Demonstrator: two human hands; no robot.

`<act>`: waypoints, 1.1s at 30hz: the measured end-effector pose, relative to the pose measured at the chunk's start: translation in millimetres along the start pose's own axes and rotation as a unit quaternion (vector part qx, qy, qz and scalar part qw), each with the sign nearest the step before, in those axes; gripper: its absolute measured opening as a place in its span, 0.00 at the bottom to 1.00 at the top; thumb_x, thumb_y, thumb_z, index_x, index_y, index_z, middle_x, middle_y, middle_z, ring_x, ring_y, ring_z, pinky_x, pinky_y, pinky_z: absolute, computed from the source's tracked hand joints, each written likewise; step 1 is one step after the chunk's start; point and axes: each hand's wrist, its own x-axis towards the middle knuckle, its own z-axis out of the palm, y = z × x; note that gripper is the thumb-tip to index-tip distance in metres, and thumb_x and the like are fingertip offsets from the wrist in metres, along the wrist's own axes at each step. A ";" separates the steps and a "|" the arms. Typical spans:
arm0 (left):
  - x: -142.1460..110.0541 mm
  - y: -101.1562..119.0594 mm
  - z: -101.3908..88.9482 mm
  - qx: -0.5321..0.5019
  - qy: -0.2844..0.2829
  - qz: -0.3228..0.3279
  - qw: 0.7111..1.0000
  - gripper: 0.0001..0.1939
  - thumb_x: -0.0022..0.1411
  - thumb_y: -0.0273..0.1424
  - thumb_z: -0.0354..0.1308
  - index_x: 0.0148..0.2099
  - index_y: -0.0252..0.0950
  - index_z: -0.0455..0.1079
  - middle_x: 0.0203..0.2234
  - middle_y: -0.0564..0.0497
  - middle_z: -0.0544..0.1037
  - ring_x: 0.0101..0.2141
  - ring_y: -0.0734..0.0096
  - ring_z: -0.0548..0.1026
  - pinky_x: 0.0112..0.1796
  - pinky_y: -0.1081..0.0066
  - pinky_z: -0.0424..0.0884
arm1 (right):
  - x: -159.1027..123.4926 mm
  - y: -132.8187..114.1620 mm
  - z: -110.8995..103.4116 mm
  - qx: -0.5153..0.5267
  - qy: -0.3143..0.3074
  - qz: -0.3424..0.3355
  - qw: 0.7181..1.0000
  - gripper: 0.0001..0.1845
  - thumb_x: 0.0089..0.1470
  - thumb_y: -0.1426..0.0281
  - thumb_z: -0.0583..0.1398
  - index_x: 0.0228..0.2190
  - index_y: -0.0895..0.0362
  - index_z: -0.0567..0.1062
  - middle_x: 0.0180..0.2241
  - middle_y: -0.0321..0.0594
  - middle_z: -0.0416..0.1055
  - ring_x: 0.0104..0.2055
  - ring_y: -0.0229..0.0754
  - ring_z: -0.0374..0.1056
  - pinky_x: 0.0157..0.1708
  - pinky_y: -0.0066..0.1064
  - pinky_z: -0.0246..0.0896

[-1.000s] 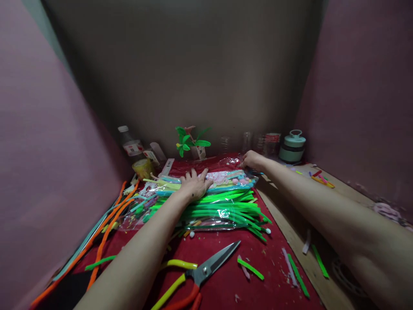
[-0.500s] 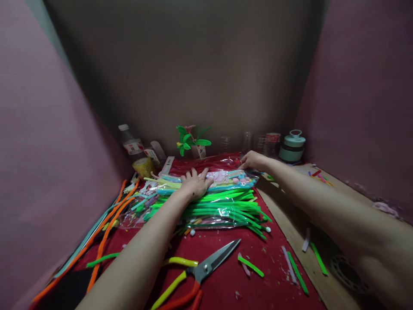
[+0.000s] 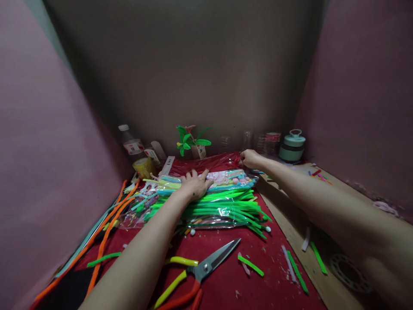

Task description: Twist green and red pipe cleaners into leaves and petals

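Observation:
My left hand (image 3: 195,186) lies flat with its fingers spread over a stack of clear bags of pipe cleaners. Under and around it are pale yellow and blue pipe cleaners (image 3: 171,185), with a thick bundle of green pipe cleaners (image 3: 222,209) nearer to me. At the back right corner, my right hand (image 3: 253,159) is closed, pinching the end of a clear bag of red pipe cleaners (image 3: 206,164). Its fingertips are partly hidden. Small pompoms (image 3: 238,180) show through the plastic beside the left hand.
Scissors (image 3: 206,267) lie open on the red cloth (image 3: 267,267), near green offcuts (image 3: 251,265). Orange pipe cleaners (image 3: 111,226) run along the left. Behind stand a plastic bottle (image 3: 131,142), yellow tape (image 3: 143,167), a green pipe-cleaner plant (image 3: 185,140) and a mint container (image 3: 292,147).
My right hand has shifted slightly up at the back corner, and the red bag's right end has moved with it. My left hand stays in place.

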 end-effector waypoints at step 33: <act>2.8 -2.7 4.5 -0.017 0.012 0.006 1.000 0.34 0.59 0.53 0.35 0.65 0.49 0.47 0.58 0.33 0.59 0.54 0.36 0.60 0.47 0.44 0.54 | -58.7 25.5 -136.9 -0.110 0.153 0.063 0.980 0.06 0.49 0.82 0.56 0.25 0.62 0.70 0.15 0.36 0.67 0.17 0.33 0.64 0.23 0.25 0.56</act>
